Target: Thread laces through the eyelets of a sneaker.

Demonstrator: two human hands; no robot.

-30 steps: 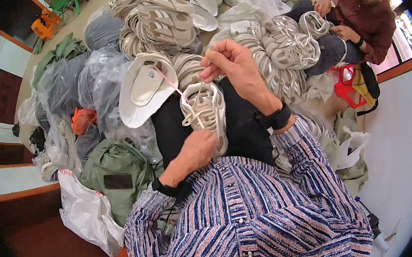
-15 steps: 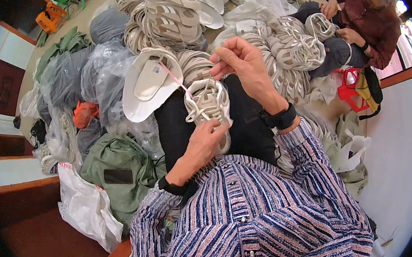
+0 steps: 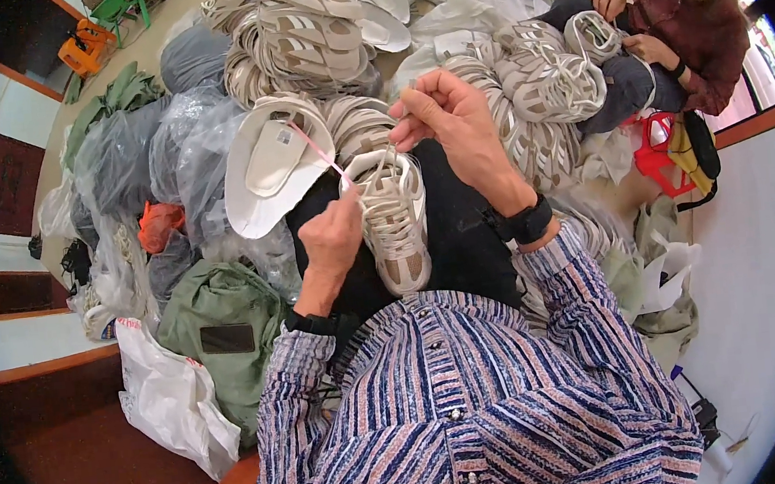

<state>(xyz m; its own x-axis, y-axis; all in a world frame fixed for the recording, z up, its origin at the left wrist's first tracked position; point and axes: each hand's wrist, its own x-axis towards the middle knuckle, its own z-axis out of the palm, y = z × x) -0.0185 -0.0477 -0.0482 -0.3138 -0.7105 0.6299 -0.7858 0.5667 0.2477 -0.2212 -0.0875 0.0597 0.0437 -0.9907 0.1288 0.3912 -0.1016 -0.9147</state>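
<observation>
A beige and white sneaker rests on my lap between my thighs, toe toward me, with white laces threaded across its tongue. My right hand is raised above the sneaker's opening, thumb and fingers pinching a shoelace that runs down to the shoe. Beside the sneaker's left edge, my left hand is closed, apparently on the shoelace; its fingertips hide the grip. A thin pink strip runs from an upturned white cap, which holds a pale insole-shaped piece, to these fingertips.
Piles of beige shoe uppers lie ahead, with more sneakers at the right. A co-worker in a dark red top handles a sneaker. Plastic-wrapped bundles, a green sack and a white bag stand at the left.
My left hand has moved left and up, off the sneaker's front to beside its left edge, and has closed. The loose lace loop there no longer shows. My right hand keeps its pinch.
</observation>
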